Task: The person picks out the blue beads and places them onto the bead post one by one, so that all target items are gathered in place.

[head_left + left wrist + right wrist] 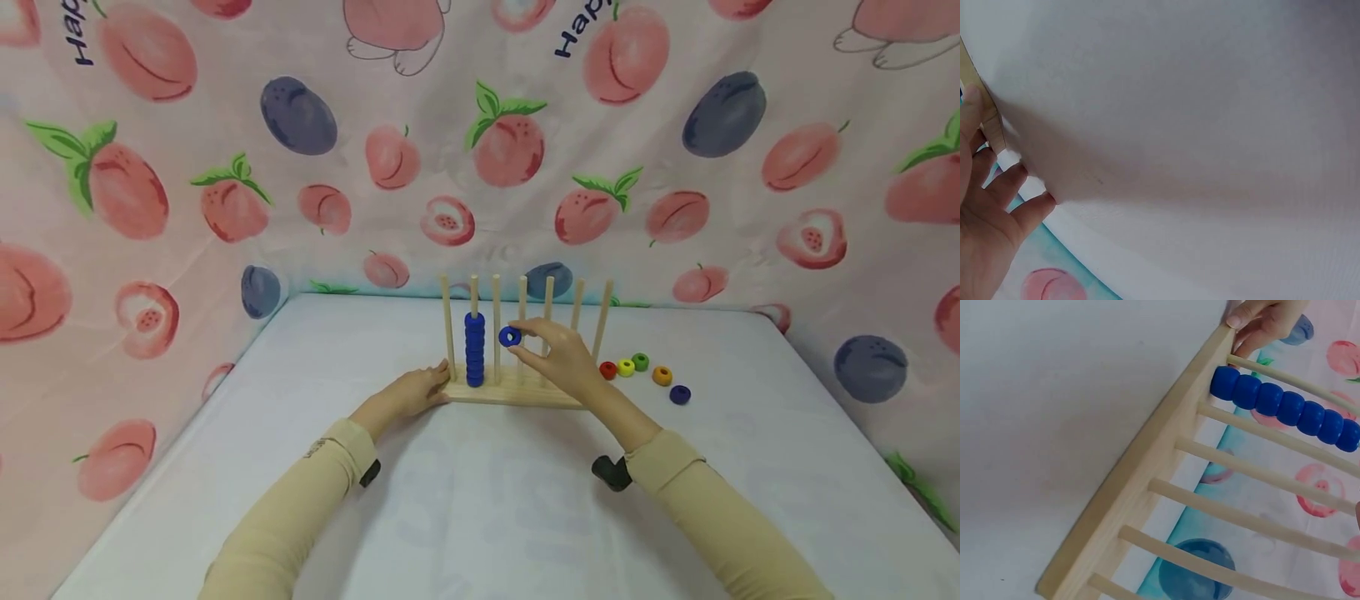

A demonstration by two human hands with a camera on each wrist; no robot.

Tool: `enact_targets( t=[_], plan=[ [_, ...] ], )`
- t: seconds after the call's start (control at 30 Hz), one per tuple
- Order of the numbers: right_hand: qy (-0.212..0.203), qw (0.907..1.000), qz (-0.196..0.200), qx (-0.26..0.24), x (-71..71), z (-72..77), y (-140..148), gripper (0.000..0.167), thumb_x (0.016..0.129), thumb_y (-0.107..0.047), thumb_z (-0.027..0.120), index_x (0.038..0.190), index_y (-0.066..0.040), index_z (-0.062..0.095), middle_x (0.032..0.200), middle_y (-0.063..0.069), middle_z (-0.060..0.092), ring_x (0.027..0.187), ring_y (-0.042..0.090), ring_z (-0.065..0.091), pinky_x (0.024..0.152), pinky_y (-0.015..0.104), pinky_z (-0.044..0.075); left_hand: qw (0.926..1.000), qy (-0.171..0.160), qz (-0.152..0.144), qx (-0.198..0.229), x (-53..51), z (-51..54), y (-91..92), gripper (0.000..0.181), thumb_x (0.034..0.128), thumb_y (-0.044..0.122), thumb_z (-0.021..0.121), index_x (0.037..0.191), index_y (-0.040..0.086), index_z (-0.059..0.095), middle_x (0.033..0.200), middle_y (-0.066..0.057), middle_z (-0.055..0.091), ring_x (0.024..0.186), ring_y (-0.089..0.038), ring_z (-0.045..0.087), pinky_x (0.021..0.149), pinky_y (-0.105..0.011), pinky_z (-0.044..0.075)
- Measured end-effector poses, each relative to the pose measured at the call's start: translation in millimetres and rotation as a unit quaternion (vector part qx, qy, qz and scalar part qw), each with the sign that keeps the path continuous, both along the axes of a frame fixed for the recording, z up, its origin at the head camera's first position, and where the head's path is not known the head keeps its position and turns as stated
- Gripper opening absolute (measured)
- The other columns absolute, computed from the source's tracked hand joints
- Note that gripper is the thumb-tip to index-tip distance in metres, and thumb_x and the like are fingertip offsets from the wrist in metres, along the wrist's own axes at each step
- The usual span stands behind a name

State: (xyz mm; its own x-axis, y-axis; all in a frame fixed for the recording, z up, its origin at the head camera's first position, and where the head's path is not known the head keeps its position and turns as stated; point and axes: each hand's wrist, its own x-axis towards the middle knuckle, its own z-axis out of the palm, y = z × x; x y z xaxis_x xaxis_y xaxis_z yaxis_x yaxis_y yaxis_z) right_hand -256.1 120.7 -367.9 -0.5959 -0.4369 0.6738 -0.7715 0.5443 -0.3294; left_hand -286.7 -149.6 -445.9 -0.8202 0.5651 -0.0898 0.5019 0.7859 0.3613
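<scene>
A wooden peg rack (517, 392) with several upright pegs stands on the table, and several blue beads (475, 350) are stacked on its second peg from the left. My right hand (562, 354) pinches one blue bead (503, 337) between thumb and fingers, its hole facing the head camera. That bead is held up before the pegs, just right of the third one, on no peg. At the rack's left end, my left hand (412, 392) grips the base, thumb on the front edge. The left wrist view shows the left hand's other fingers (1034, 212) spread beyond the base end (992, 125).
Right of the rack lie single loose beads: red (607, 370), yellow (626, 367), green (640, 362), orange (662, 376) and dark blue (680, 394). A fruit-printed cloth (450, 150) hangs behind the white table (480, 500).
</scene>
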Motion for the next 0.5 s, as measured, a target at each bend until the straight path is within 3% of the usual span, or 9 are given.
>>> enact_targets(
  t=[0.13,0.23,0.5],
  plan=[
    [0.000,0.9999,0.012,-0.004,-4.2,5.6,-6,0.035,0.080,-0.009,0.074,0.112,0.003,0.065,0.108,0.016,0.070,0.101,0.028,0.067,0.086,0.037,0.056,1.0000,-0.003,0.001,0.005,-0.4,-1.7,-1.8,0.062,0.0964,0.037,0.050,0.143,-0.001,0.035,0.150,-0.019,0.029,0.130,-0.048,0.038,0.111,-0.052,0.033],
    [0.005,0.9996,0.023,-0.014,-6.6,9.5,-9,0.036,0.078,-0.006,0.075,0.111,0.004,0.065,0.108,0.017,0.069,0.101,0.029,0.067,0.086,0.038,0.056,0.9997,-0.013,0.019,0.006,4.6,3.9,1.3,0.059,0.0959,0.029,0.054,0.142,-0.003,0.036,0.151,-0.020,0.027,0.133,-0.045,0.036,0.112,-0.052,0.030],
    [0.014,0.9993,0.029,-0.019,-6.3,18.5,-20,0.036,0.079,-0.006,0.074,0.113,0.004,0.065,0.109,0.017,0.069,0.101,0.029,0.067,0.087,0.039,0.055,0.9993,0.009,0.035,-0.009,13.0,9.1,6.0,0.055,0.0956,0.025,0.054,0.139,-0.005,0.039,0.151,-0.019,0.030,0.133,-0.039,0.040,0.112,-0.047,0.032]
  ],
)
